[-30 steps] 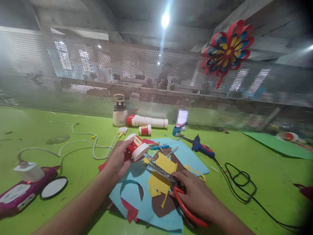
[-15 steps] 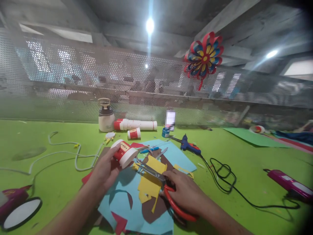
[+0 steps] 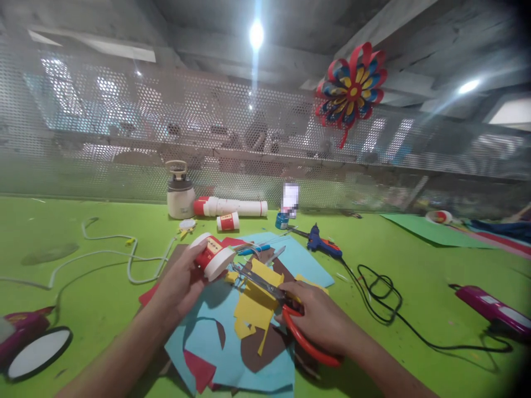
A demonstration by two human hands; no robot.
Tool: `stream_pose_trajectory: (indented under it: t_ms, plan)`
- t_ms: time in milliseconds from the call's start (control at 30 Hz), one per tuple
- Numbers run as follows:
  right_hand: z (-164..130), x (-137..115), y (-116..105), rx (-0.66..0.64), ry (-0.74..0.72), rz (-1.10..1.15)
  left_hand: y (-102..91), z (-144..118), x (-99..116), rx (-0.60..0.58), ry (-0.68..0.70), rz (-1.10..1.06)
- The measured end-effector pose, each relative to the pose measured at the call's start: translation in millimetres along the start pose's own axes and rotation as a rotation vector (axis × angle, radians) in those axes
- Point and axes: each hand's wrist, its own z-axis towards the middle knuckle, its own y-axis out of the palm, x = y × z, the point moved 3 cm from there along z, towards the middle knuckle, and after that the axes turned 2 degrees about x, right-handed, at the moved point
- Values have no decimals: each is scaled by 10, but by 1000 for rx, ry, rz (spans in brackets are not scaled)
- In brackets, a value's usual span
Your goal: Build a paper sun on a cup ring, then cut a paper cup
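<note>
Red-handled scissors [image 3: 290,320] are clamped in the right hand [image 3: 321,323], blades pointing toward a red-and-white glue bottle [image 3: 212,256]. That bottle is gripped in the left hand [image 3: 180,282], tilted above cut paper sheets [image 3: 244,320] of blue, yellow and brown on the green desk [image 3: 415,287]. Farther back, a blue glue gun [image 3: 321,245] and a white tube [image 3: 232,208] are seen.

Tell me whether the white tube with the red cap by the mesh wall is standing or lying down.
Lying down: the white tube rests lengthwise on the green table, red cap pointing left.
</note>
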Motion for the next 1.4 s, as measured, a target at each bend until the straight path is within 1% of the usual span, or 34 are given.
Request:
stream_pose_trajectory:
  t_ms: [100,200,367,567,767,1000,1133,1200,1300,1400]
  plan:
    - [2,5,-3,0,3,14,-17,14,3,20,31,21]
    - [2,8,-8,2,0,30,-19,14,8,15,51,44]
    - [1,19,-26,11,2,73,-8,-11,23,28,29,16]
    - [1,17,-50,17,13,136,8,-36,36,6,-7,-11]
    - [3,7,-79,13,8,218,12,-42,47,16,12,-38]
    - [6,26,-55,12,-4,283,6,-42,24,-42,-18,-7]
    - [-15,10,-51,4,-7,334,26,-45,5,-139,28,2]
    - [-28,4,-55,-34,4,412,44,-52,0,-176,60,13]
    - [-45,-6,-53,-150,37,563,67,-66,5,-187,102,10]
    - [-58,-19,-44,-239,63,646,81,-80,14,-197,124,-9]
